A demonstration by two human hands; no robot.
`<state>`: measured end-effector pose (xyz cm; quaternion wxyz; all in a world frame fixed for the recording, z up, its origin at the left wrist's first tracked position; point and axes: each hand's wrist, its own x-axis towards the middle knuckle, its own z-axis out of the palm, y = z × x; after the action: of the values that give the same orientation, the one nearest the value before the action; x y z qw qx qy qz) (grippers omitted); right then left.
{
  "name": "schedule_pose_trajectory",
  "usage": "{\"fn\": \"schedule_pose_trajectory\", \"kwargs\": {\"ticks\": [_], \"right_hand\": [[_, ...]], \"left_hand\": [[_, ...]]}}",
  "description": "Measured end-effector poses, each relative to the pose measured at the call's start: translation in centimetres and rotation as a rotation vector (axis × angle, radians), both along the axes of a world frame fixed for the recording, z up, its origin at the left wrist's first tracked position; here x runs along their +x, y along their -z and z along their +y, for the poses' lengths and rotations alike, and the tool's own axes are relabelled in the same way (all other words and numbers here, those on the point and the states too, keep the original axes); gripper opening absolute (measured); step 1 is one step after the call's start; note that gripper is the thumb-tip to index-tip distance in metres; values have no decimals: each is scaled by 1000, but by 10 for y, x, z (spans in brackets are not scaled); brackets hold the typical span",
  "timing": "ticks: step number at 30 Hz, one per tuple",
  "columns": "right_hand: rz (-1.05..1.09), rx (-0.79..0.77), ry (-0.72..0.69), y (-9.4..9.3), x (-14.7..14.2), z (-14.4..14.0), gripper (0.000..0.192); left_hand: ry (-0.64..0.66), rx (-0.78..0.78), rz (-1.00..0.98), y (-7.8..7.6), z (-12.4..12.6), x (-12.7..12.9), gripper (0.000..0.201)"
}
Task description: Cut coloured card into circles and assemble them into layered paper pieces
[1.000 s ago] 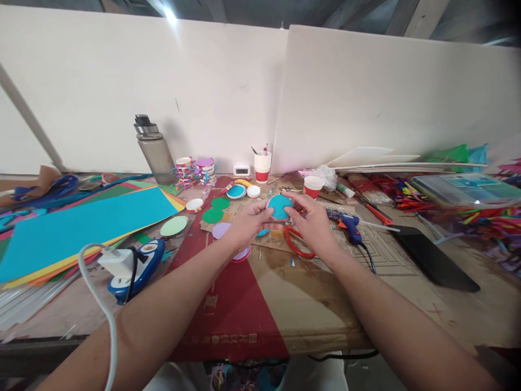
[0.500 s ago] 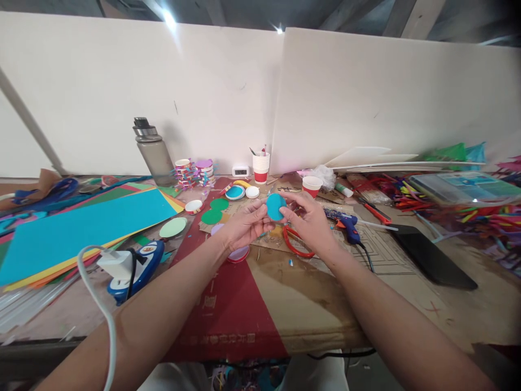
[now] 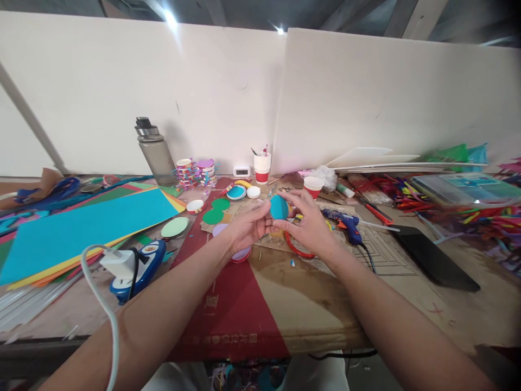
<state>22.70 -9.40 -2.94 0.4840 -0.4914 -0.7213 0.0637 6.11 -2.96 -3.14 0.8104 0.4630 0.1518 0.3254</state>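
Above the middle of the table I hold a round blue paper disc point(image 3: 279, 207) between both hands. My left hand point(image 3: 253, 224) pinches its left edge with the thumb, the other fingers curled behind. My right hand point(image 3: 308, 218) grips the right side, forefinger near the top edge and thumb near the bottom. A darker band, shadow or crease, runs down the disc's right part. Under my right hand lies a red ring-shaped thing point(image 3: 299, 250), partly hidden. Left of my hands are green paper discs point(image 3: 213, 216), a lilac disc point(image 3: 220, 230) and a blue-topped round lid point(image 3: 236, 192).
A blue glue gun point(image 3: 350, 228) and a black phone point(image 3: 435, 258) lie to the right. Paper cups point(image 3: 262, 167) and a bottle point(image 3: 154, 155) stand behind. At left are coloured sheets point(image 3: 93, 231) and a power strip point(image 3: 140, 274) with a white cable crossing my forearm.
My right fingers have shifted from the disc's near face to its top and bottom edges. The disc has turned slightly and shows a darker right side. Other things stay put.
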Motion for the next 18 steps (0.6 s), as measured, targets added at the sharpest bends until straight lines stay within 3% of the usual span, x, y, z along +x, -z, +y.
{"fn": "schedule_pose_trajectory", "kwargs": {"ticks": [5, 11, 18], "right_hand": [[2, -2, -10, 2, 0, 1, 52], [-6, 16, -17, 1, -1, 0, 53], [-54, 38, 22, 2, 0, 0, 56]], "left_hand": [[6, -26, 23, 4, 3, 0, 31], [-21, -6, 45, -2, 0, -2, 27], [-76, -43, -2, -5, -1, -2, 39]]}}
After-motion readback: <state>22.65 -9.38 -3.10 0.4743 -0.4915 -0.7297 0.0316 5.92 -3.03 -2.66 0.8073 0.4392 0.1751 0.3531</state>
